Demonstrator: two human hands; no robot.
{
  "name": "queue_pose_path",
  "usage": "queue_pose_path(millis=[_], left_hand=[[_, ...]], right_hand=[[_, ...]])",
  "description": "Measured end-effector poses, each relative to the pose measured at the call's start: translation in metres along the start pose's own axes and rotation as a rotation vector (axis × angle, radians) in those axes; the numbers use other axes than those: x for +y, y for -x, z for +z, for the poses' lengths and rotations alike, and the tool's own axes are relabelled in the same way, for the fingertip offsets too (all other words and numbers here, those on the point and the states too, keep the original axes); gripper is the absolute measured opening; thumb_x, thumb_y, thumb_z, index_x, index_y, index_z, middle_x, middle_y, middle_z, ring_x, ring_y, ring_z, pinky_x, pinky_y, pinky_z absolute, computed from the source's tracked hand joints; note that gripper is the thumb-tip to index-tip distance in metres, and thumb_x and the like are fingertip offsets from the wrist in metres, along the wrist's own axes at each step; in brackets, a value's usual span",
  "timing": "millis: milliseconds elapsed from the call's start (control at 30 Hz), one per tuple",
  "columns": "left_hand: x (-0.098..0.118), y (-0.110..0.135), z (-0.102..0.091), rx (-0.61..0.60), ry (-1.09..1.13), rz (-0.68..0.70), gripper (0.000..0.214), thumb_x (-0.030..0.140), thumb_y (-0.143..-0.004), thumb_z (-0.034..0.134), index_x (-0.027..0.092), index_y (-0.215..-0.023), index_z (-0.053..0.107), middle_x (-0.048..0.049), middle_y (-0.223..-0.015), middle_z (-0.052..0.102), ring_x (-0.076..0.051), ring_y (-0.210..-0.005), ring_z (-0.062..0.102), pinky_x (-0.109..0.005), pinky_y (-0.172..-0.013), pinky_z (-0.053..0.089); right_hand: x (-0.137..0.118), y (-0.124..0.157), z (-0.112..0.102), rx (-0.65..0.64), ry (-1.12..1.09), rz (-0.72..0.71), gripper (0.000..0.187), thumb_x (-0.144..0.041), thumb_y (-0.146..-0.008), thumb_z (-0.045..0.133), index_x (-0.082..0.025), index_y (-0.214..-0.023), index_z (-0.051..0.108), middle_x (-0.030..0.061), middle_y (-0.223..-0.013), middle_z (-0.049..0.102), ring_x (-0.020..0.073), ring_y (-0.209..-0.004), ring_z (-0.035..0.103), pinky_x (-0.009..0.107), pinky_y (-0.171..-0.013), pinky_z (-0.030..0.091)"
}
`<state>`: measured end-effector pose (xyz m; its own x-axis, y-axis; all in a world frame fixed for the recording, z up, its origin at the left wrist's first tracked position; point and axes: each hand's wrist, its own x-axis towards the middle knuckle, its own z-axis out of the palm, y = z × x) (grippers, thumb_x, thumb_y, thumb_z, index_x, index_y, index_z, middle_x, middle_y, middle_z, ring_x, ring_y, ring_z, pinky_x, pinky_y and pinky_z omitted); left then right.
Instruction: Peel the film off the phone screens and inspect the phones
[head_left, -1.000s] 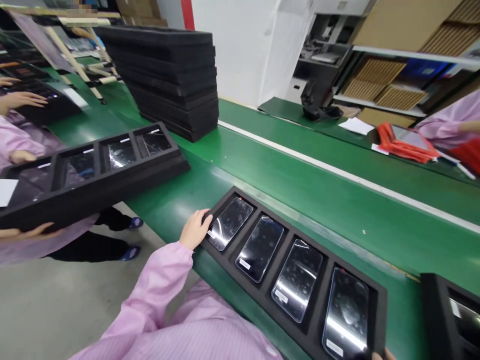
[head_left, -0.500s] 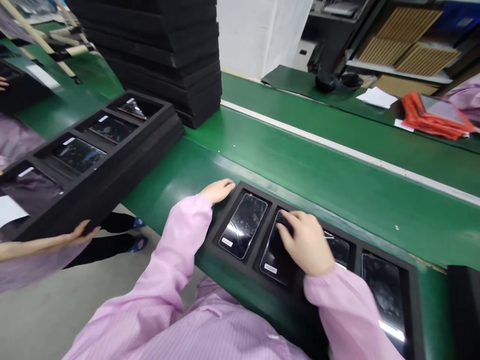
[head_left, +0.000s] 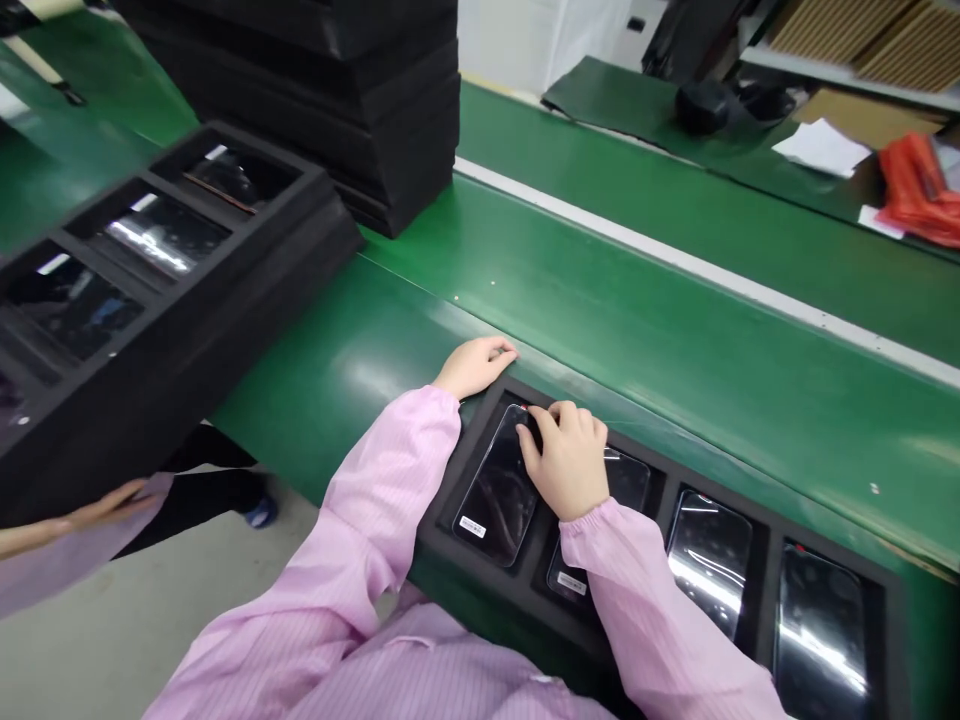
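A black foam tray (head_left: 480, 560) lies before me with phone screens in a row of recesses. My right hand (head_left: 568, 465) bends over the upper right part of the leftmost phone screen (head_left: 491, 490), thumb and index apart at its top edge near a small red tab. Under my right wrist lies the partly hidden second phone screen (head_left: 571, 577). To the right sit a third phone screen (head_left: 711, 555) and a fourth phone screen (head_left: 821, 630). At the tray's far left corner rests my left hand (head_left: 476, 367), fingers curled together; whatever they may hold is hidden.
A person's hand (head_left: 105, 507) supports a thick black stack of foam trays (head_left: 225, 270) at the left, with screens in the top one. Behind it rises a tall pile of black trays (head_left: 405, 130). A white strip (head_left: 675, 255) crosses the green bench (head_left: 637, 330). Orange-red items (head_left: 919, 190) lie far right.
My right hand has gone left from the second phone screen to the leftmost one. My left hand's fingers have curled more. The view has shifted, and the other person's stack appears nearer.
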<state>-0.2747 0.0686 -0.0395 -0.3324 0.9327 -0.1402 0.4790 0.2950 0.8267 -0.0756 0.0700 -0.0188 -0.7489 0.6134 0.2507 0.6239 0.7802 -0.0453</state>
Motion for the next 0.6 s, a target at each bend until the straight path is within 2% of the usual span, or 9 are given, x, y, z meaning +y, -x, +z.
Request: queue_pose_path(millis=[67, 200, 367, 500, 600], left_hand=[[0.001, -0.001, 0.002, -0.003, -0.006, 0.008, 0.022, 0.035, -0.090, 0.050, 0.023, -0.090, 0.068, 0.0043, -0.055, 0.052, -0.012, -0.053, 0.044, -0.025, -0.055, 0.029], [-0.001, -0.002, 0.003, -0.008, -0.005, 0.034, 0.023, 0.034, -0.090, 0.049, 0.022, -0.090, 0.068, 0.0054, -0.050, 0.043, -0.011, -0.048, 0.037, -0.026, -0.052, 0.025], [-0.004, -0.004, 0.004, -0.023, 0.039, 0.056, 0.023, 0.033, -0.090, 0.049, 0.021, -0.091, 0.068, 0.0055, -0.049, 0.039, -0.011, -0.047, 0.034, -0.025, -0.051, 0.023], [-0.007, -0.005, 0.005, -0.033, 0.084, 0.073, 0.021, 0.032, -0.090, 0.050, 0.021, -0.091, 0.068, 0.0056, -0.050, 0.039, -0.010, -0.047, 0.032, -0.024, -0.050, 0.022], [-0.008, -0.005, 0.005, -0.036, 0.097, 0.067, 0.020, 0.031, -0.090, 0.050, 0.021, -0.091, 0.068, 0.0058, -0.049, 0.037, -0.010, -0.046, 0.030, -0.025, -0.050, 0.021]], right_hand=[[0.002, -0.001, 0.004, -0.004, -0.075, -0.019, 0.022, -0.030, -0.094, 0.056, -0.017, -0.108, 0.066, 0.0090, -0.096, 0.058, 0.0238, -0.087, 0.048, 0.038, -0.080, 0.032], [0.011, -0.003, 0.011, -0.009, -0.215, -0.023, 0.022, -0.033, -0.092, 0.060, -0.021, -0.109, 0.069, 0.0072, -0.095, 0.059, 0.0229, -0.087, 0.051, 0.037, -0.077, 0.034], [0.028, -0.003, 0.006, -0.001, -0.428, -0.112, 0.012, -0.019, -0.090, 0.057, -0.020, -0.089, 0.068, 0.0056, -0.097, 0.065, 0.0194, -0.084, 0.058, 0.035, -0.076, 0.043], [0.045, -0.001, -0.005, -0.037, -0.598, -0.210, 0.013, -0.011, -0.085, 0.052, -0.019, -0.080, 0.060, 0.0061, -0.109, 0.067, 0.0201, -0.100, 0.064, 0.038, -0.090, 0.051], [0.056, 0.000, -0.011, -0.089, -0.698, -0.192, 0.012, -0.010, -0.082, 0.052, -0.020, -0.078, 0.057, 0.0052, -0.106, 0.069, 0.0193, -0.101, 0.067, 0.036, -0.094, 0.053]])
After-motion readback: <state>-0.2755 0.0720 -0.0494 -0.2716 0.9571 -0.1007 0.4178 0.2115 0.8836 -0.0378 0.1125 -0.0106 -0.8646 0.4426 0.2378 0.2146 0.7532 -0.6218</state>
